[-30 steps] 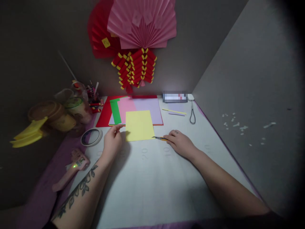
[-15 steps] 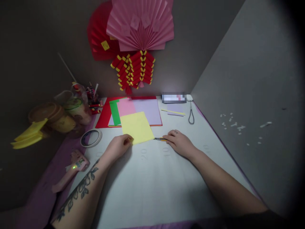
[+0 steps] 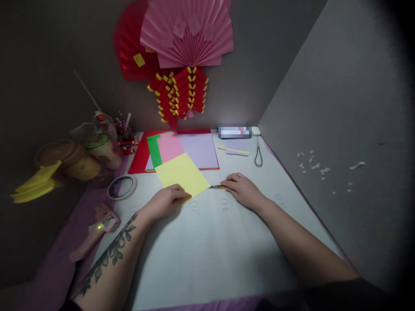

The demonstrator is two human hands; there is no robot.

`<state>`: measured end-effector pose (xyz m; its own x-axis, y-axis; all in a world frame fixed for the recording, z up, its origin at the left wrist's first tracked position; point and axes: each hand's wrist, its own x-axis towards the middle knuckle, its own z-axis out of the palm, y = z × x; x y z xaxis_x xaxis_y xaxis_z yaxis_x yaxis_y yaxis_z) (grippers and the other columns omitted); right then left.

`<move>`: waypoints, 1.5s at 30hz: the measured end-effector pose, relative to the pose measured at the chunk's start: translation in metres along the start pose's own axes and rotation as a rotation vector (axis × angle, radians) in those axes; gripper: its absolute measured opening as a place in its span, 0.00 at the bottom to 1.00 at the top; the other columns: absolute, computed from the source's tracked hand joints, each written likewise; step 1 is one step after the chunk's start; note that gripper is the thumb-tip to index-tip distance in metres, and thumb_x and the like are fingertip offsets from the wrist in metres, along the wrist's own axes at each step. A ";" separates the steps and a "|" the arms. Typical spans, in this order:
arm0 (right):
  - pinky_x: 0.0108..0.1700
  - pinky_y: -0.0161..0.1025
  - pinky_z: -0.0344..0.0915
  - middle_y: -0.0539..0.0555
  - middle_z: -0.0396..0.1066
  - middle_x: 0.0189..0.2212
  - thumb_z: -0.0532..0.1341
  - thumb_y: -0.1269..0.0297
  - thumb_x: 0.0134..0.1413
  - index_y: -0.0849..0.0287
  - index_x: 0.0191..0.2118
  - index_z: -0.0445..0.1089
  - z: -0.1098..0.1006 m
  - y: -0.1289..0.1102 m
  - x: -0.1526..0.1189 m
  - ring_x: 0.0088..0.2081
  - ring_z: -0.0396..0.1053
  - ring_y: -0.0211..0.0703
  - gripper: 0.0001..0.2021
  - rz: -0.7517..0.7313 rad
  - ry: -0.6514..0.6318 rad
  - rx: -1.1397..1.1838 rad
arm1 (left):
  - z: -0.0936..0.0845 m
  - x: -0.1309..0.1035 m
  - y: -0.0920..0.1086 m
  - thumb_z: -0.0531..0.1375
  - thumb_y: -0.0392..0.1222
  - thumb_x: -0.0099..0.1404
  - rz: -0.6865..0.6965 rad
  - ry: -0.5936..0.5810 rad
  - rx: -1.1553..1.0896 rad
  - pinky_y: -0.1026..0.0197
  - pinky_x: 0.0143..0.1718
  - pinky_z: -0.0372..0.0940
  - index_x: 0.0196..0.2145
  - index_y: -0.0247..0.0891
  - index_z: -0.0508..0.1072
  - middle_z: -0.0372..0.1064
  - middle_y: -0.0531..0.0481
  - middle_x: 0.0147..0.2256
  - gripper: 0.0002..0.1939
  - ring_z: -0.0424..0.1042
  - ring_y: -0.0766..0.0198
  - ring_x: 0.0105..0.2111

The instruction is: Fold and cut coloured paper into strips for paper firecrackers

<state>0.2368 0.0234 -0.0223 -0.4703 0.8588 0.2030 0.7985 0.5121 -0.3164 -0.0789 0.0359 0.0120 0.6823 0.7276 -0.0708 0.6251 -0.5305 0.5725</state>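
Note:
A square sheet of yellow paper [image 3: 181, 173] lies slanted on the white table, its far part overlapping a stack of coloured sheets. My left hand [image 3: 167, 200] is closed at the sheet's near edge, fingertips gripping the paper there. My right hand [image 3: 241, 188] holds a utility knife [image 3: 218, 187] with an orange and black handle, low over the table. The knife's tip points left and meets the right corner of the yellow paper. Whether the blade touches or cuts it I cannot tell.
Pink [image 3: 171, 146], green [image 3: 154, 151] and lilac sheets [image 3: 199, 151] lie behind. A tape roll [image 3: 122, 187] and a pink glue gun [image 3: 97, 231] are left, near drink cups [image 3: 102, 151]. Thin paper strips [image 3: 234, 150] and a phone [image 3: 234, 131] lie at back right.
The yellow paper has turned counterclockwise about its right corner, its far left corner swinging left and nearer. My left hand has shifted right and nearer. My right hand keeps the knife in place.

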 end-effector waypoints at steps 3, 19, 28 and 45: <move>0.45 0.45 0.66 0.58 0.69 0.41 0.55 0.69 0.60 0.54 0.47 0.73 0.000 0.000 0.000 0.44 0.64 0.48 0.13 -0.012 0.002 -0.001 | -0.004 -0.001 -0.003 0.51 0.40 0.66 -0.037 -0.001 -0.025 0.65 0.38 0.61 0.42 0.40 0.76 0.73 0.47 0.38 0.15 0.70 0.64 0.37; 0.47 0.45 0.65 0.58 0.69 0.42 0.55 0.69 0.60 0.56 0.47 0.73 0.001 -0.001 0.000 0.44 0.63 0.48 0.13 0.000 -0.001 0.001 | -0.003 -0.002 0.002 0.52 0.38 0.57 -0.193 -0.100 0.025 0.64 0.26 0.49 0.24 0.37 0.69 0.67 0.53 0.24 0.09 0.60 0.68 0.25; 0.49 0.50 0.63 0.58 0.70 0.45 0.59 0.65 0.57 0.56 0.50 0.70 -0.003 -0.012 0.000 0.46 0.64 0.50 0.15 0.028 0.110 0.065 | -0.008 -0.009 0.012 0.53 0.45 0.60 -0.238 -0.096 0.102 0.63 0.25 0.49 0.25 0.38 0.67 0.67 0.52 0.26 0.10 0.60 0.66 0.24; 0.43 0.41 0.56 0.58 0.68 0.38 0.55 0.68 0.59 0.60 0.36 0.72 0.020 -0.115 0.083 0.44 0.60 0.47 0.08 -0.117 -0.347 -0.002 | -0.002 -0.011 0.003 0.50 0.40 0.57 -0.255 -0.123 0.186 0.62 0.24 0.48 0.24 0.39 0.71 0.70 0.49 0.25 0.11 0.59 0.65 0.22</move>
<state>0.0987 0.0363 0.0125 -0.6580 0.7477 -0.0893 0.7323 0.6076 -0.3076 -0.0856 0.0277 0.0162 0.5286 0.7953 -0.2968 0.8322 -0.4165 0.3660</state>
